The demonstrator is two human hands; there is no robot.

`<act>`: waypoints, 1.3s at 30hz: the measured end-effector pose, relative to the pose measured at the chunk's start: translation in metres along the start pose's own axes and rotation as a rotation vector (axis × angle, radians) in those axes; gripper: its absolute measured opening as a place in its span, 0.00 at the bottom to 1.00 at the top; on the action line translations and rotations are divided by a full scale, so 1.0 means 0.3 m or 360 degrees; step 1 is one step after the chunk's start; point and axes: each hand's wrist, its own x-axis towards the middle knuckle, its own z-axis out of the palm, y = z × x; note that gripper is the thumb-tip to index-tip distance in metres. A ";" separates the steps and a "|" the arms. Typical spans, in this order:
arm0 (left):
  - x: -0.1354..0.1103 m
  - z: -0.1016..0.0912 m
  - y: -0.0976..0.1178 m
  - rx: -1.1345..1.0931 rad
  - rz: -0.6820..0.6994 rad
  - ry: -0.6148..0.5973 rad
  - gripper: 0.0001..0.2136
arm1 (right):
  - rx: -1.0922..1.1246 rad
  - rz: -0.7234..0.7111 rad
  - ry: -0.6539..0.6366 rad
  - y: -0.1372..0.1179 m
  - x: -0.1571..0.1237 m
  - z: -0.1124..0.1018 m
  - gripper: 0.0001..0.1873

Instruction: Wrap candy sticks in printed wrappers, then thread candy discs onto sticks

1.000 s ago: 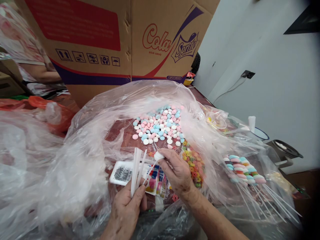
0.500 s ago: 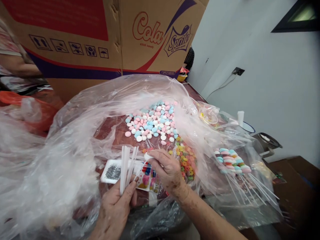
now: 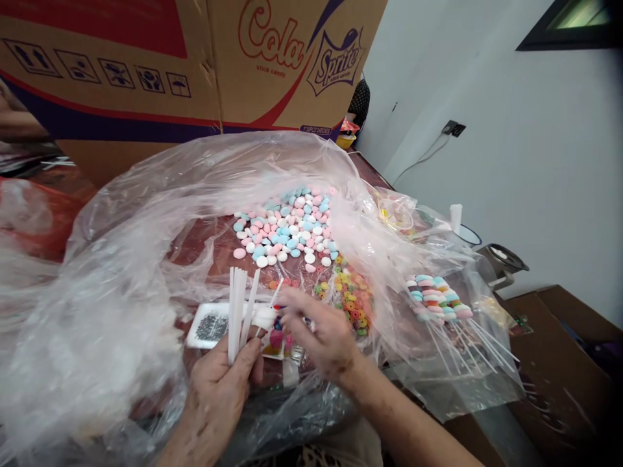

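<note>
My left hand [image 3: 219, 386] is closed around a bundle of white sticks [image 3: 237, 311], which point upward. A white round candy [image 3: 265, 316] is threaded on one thin stick, just above the left fingertips. Right of that candy, my right hand [image 3: 324, 337] hovers with its fingers stretched out and blurred; nothing shows in them. Beyond the hands lies a pile of pink, blue and white candies [image 3: 287, 227]. Small coloured ring candies [image 3: 353, 295] are heaped beside the right hand. Under the sticks is a white packet with a dark printed square [image 3: 211, 325].
Crumpled clear plastic [image 3: 107, 324] surrounds the candies. Several candy skewers [image 3: 438, 297] lie at the right on a plastic bag. A large cardboard box [image 3: 146, 110] stands behind. A metal jug [image 3: 503, 259] is at far right. Another person's arm [image 3: 22, 123] shows at far left.
The white candy has gone from my right fingers onto a stick and sits lower, near my left hand. My right hand has let go and its fingers have spread. The view has shifted slightly.
</note>
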 end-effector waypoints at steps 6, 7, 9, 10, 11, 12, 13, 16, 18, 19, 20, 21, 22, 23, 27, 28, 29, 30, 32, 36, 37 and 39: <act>-0.006 -0.032 0.022 -0.0077 -0.0177 -0.0149 0.19 | -0.0702 -0.0017 -0.0588 0.136 -0.003 -0.281 0.12; -0.007 -0.034 0.021 -0.0053 -0.0197 -0.0164 0.19 | -0.0775 -0.0072 -0.0725 0.150 -0.009 -0.303 0.12; -0.010 -0.035 0.018 -0.0020 -0.0206 -0.0175 0.19 | -0.0898 -0.0180 -0.0906 0.168 -0.020 -0.318 0.12; -0.011 -0.034 0.017 -0.0011 -0.0199 -0.0178 0.19 | -0.0954 -0.0223 -0.0954 0.173 -0.024 -0.314 0.12; -0.013 -0.031 0.017 -0.0006 -0.0193 -0.0181 0.19 | -0.1003 -0.0254 -0.0992 0.178 -0.027 -0.306 0.11; -0.014 -0.027 0.019 -0.0007 -0.0190 -0.0186 0.19 | -0.1043 -0.0277 -0.1015 0.183 -0.029 -0.297 0.10; -0.016 -0.022 0.022 -0.0014 -0.0191 -0.0195 0.19 | -0.1078 -0.0292 -0.1027 0.188 -0.030 -0.287 0.09; -0.026 -0.008 0.033 -0.0076 -0.0204 -0.0158 0.19 | -0.1183 -0.0287 -0.1016 0.204 -0.030 -0.268 0.07; -0.032 -0.002 0.039 -0.0126 -0.0207 -0.0084 0.18 | -0.1231 -0.0295 -0.1014 0.212 -0.032 -0.264 0.05; -0.034 -0.001 0.040 -0.0137 -0.0212 -0.0067 0.18 | -0.1243 -0.0314 -0.1019 0.214 -0.034 -0.263 0.05; -0.036 -0.002 0.040 -0.0135 -0.0218 -0.0073 0.18 | -0.1248 -0.0342 -0.1024 0.214 -0.037 -0.262 0.05; -0.036 -0.003 0.040 -0.0124 -0.0227 -0.0096 0.18 | -0.1250 -0.0372 -0.1016 0.213 -0.039 -0.262 0.05; -0.037 -0.005 0.038 -0.0106 -0.0236 -0.0117 0.18 | -0.1252 -0.0391 -0.0994 0.211 -0.041 -0.261 0.06; -0.036 -0.007 0.037 -0.0087 -0.0240 -0.0126 0.18 | -0.1251 -0.0398 -0.0946 0.208 -0.042 -0.259 0.07; -0.036 -0.013 0.036 -0.0033 -0.0209 -0.0152 0.19 | -0.1224 -0.0311 -0.0656 0.196 -0.039 -0.241 0.09; -0.036 -0.013 0.036 -0.0026 -0.0203 -0.0166 0.19 | -0.1224 -0.0300 -0.0624 0.196 -0.038 -0.232 0.09; -0.036 -0.014 0.036 -0.0020 -0.0202 -0.0181 0.19 | -0.1226 -0.0308 -0.0620 0.197 -0.037 -0.223 0.09; -0.035 -0.015 0.035 -0.0017 -0.0202 -0.0191 0.20 | -0.1233 -0.0329 -0.0641 0.198 -0.037 -0.213 0.09; -0.033 -0.019 0.029 -0.0011 -0.0203 -0.0214 0.21 | -0.1257 -0.0373 -0.0695 0.200 -0.042 -0.193 0.08; -0.024 -0.029 0.000 0.0049 -0.0200 -0.0245 0.22 | -0.1330 -0.0378 -0.0777 0.189 -0.061 -0.169 0.07; -0.022 -0.029 -0.008 0.0077 -0.0197 -0.0251 0.22 | -0.1342 -0.0367 -0.0787 0.185 -0.066 -0.165 0.07; -0.022 -0.024 -0.020 0.0140 -0.0163 -0.0266 0.22 | -0.1324 -0.0319 -0.0730 0.181 -0.069 -0.159 0.07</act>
